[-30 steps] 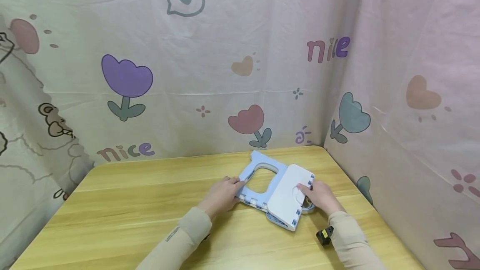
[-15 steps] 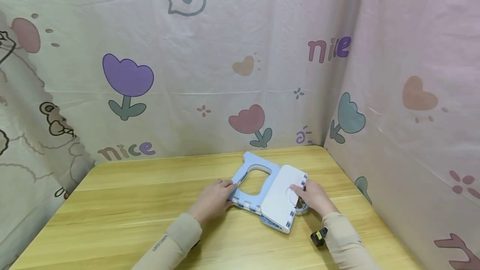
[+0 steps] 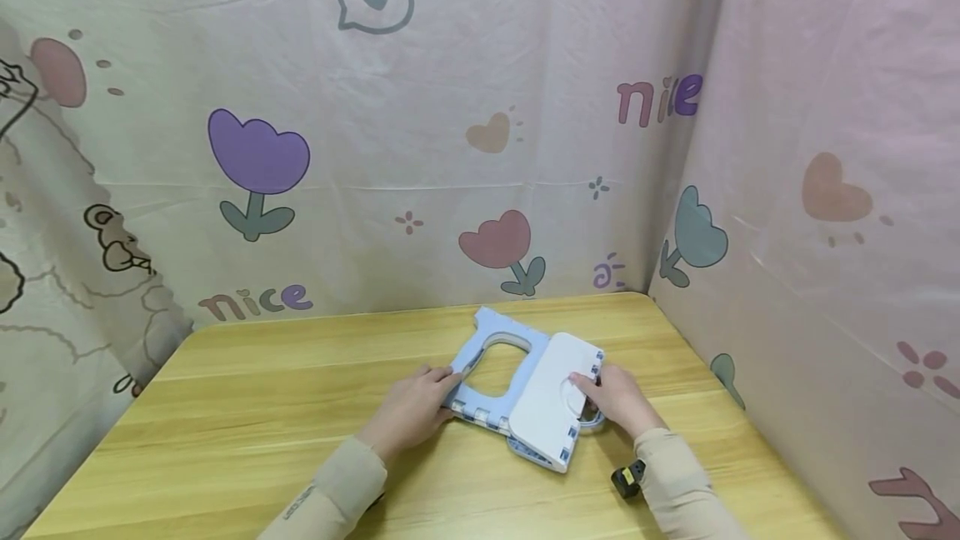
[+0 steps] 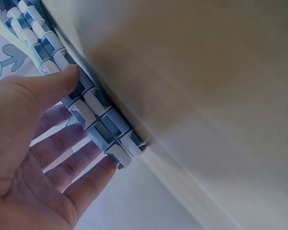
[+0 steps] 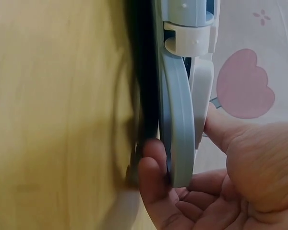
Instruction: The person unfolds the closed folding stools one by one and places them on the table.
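A folded plastic folding stool (image 3: 551, 394) in light blue and white lies at an angle on the table's right half. Its blue part (image 3: 525, 377) surrounds a large rounded opening; the white panel is on the right. My left hand (image 3: 412, 411) grips the left edge. In the left wrist view, the thumb presses the hinged edge (image 4: 103, 120) and the fingers pass behind it. My right hand (image 3: 621, 401) holds the right side, thumb on the white panel. The right wrist view shows fingers curled around the blue carrying handle (image 5: 182, 129).
The wood-grain table (image 3: 225, 440) reaches a patterned cloth (image 3: 375, 132) hung behind it. Another cloth wall (image 3: 847, 290) runs close along the right edge. A small black device (image 3: 627, 480) sits at the right wrist.
Both hands have moved the stool left and slightly toward me across the table. Their grips look the same, and the stool stays folded.
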The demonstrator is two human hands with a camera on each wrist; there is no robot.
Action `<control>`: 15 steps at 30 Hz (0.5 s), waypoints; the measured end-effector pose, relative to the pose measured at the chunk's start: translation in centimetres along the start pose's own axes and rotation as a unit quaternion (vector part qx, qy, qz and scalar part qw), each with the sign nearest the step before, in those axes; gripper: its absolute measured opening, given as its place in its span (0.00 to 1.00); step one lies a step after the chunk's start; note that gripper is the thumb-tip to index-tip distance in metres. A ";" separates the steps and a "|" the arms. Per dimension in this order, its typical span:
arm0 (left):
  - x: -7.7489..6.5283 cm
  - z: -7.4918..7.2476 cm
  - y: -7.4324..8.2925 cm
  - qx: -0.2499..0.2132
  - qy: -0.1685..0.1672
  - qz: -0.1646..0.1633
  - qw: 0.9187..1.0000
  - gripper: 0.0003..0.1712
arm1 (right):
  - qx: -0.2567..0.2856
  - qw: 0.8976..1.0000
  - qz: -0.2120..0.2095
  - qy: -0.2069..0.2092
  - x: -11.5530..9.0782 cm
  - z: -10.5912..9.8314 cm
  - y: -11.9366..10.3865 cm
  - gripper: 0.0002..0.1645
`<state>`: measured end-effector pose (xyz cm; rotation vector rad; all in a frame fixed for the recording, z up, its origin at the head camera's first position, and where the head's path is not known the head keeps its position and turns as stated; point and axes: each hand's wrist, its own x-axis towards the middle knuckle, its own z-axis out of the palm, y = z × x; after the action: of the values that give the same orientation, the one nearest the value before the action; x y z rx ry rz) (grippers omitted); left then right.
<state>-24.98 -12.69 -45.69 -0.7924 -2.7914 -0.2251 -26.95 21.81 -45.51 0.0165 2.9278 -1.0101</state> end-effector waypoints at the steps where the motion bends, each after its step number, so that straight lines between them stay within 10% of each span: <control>1: -0.1 0.0 -0.1 0.002 0.003 0.000 1.000 0.31 | 0.002 1.000 -0.001 0.001 0.0 0.1 -0.1 0.26; 15: -1.7 -0.2 -0.7 0.017 0.010 -0.005 1.000 0.33 | 0.026 1.000 -0.002 0.000 -0.6 1.3 -0.9 0.26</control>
<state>-23.89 -14.24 -45.97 -0.7644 -2.7735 -0.1853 -26.30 20.29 -45.91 0.0110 2.9018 -1.0881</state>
